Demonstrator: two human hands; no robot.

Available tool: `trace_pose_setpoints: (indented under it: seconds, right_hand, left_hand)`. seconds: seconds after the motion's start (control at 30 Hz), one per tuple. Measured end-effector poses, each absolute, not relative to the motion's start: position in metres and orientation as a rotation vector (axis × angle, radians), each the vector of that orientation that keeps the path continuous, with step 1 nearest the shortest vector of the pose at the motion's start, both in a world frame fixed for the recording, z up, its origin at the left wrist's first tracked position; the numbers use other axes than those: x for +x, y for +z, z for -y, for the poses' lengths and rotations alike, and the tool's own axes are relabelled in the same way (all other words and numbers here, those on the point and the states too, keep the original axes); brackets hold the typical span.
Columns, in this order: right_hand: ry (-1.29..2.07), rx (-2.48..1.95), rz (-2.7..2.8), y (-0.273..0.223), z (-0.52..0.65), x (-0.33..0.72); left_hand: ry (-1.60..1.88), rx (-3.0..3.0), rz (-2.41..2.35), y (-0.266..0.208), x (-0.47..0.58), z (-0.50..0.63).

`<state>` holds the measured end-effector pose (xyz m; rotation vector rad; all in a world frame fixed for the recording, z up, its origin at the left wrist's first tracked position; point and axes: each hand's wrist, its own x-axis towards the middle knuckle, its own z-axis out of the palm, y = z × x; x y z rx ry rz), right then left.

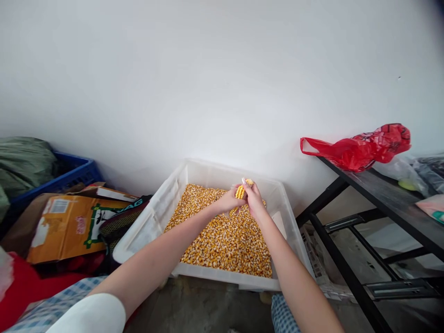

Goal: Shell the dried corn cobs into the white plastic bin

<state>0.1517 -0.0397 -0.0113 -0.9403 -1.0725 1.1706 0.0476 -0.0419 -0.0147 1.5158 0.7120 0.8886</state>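
Note:
Both hands meet above a white plastic bin that holds a deep layer of loose corn kernels. An ear of corn, yellow and with kernels on it, is between them. My left hand wraps round it from the left, fingers closed. From the right, my right hand grips its upper end, with the thumb raised near the top. Parts of the ear are hidden by the fingers.
A black metal frame table stands on the right with a red plastic bag on top. To the left are an orange cardboard box, a dark mesh bag and a blue crate. A white wall rises behind the bin.

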Motion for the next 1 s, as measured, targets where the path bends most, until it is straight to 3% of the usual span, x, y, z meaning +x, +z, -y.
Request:
trace_pose_setpoints:
  seconds: [1.0]
  right_hand:
    - [1.123,-0.934,1.168,0.003,0.047,0.157]
  left_hand:
    - [0.787,1.360,-0.503,-0.001,0.037,0.042]
